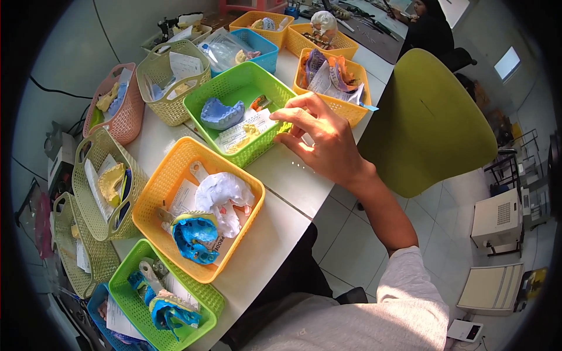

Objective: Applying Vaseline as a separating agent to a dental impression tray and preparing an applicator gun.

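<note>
My right hand [313,133] grips the near right edge of a green basket [237,75], with index finger over the rim and thumb low on its side. Inside are a blue dental impression [221,113], a paper slip [229,137], pale yellow pieces [250,131] and a small orange item [259,103]. Below it, a yellow basket [151,188] holds a white molded piece [216,193] and a bright blue impression tray [193,237]. A second yellow basket [351,111] with purple and orange impressions stands just beyond my hand. My left hand is not in view.
More baskets, including pink [130,117], olive [96,210], blue [266,55] and green [208,310] ones, crowd the white table [293,181]. An olive chair [433,117] stands right of the table. A dark-clothed co-worker [427,35] sits beyond it. Boxy equipment [496,219] is at far right.
</note>
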Action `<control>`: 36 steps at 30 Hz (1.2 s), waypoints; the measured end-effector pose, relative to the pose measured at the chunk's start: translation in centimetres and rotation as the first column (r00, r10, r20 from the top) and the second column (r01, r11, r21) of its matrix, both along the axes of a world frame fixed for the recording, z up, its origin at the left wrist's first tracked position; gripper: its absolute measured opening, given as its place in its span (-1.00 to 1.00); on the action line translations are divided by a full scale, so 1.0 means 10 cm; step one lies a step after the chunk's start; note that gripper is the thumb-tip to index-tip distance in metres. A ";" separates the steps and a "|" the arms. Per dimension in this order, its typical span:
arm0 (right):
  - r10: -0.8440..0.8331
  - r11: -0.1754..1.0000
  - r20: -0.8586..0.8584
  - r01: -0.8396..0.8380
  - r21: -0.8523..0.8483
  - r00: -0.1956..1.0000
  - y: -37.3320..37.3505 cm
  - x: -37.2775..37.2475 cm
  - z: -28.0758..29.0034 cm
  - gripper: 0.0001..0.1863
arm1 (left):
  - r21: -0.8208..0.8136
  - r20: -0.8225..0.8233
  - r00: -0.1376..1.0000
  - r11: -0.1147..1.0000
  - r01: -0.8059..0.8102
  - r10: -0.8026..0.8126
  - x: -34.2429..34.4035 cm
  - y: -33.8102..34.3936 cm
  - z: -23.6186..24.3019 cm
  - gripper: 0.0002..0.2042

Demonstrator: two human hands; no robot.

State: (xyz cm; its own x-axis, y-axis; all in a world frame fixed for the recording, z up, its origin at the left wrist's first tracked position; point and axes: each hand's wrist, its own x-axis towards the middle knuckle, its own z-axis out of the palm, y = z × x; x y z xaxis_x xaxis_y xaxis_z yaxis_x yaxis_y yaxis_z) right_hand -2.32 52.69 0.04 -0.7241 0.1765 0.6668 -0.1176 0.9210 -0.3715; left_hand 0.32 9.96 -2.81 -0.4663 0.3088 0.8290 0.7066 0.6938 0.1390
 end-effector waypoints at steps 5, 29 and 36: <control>-0.042 0.994 -0.172 0.023 -0.110 0.984 -0.11 0.13 0.02 -0.64 | 0.006 -0.022 0.999 1.000 -0.028 0.028 -0.01 0.06 0.01 -0.78; 0.096 0.849 0.196 0.022 -0.528 0.976 1.25 0.54 0.02 0.60 | -0.009 -0.124 0.991 0.999 0.053 -0.053 -0.12 0.04 0.11 -0.82; -0.163 0.938 0.061 0.174 -0.301 0.985 0.97 0.55 -0.14 0.54 | 0.120 -0.143 0.977 0.983 -0.140 0.157 -0.06 0.05 -0.02 -0.84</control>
State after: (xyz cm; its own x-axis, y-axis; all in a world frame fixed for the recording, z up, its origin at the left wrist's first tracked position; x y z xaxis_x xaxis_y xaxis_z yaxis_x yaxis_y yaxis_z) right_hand 3.20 62.42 -1.35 -0.6881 0.4879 0.5370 0.0473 0.7688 -0.6378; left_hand -0.28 10.50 -3.04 -0.3670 0.1495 0.9181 0.6153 0.7793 0.1190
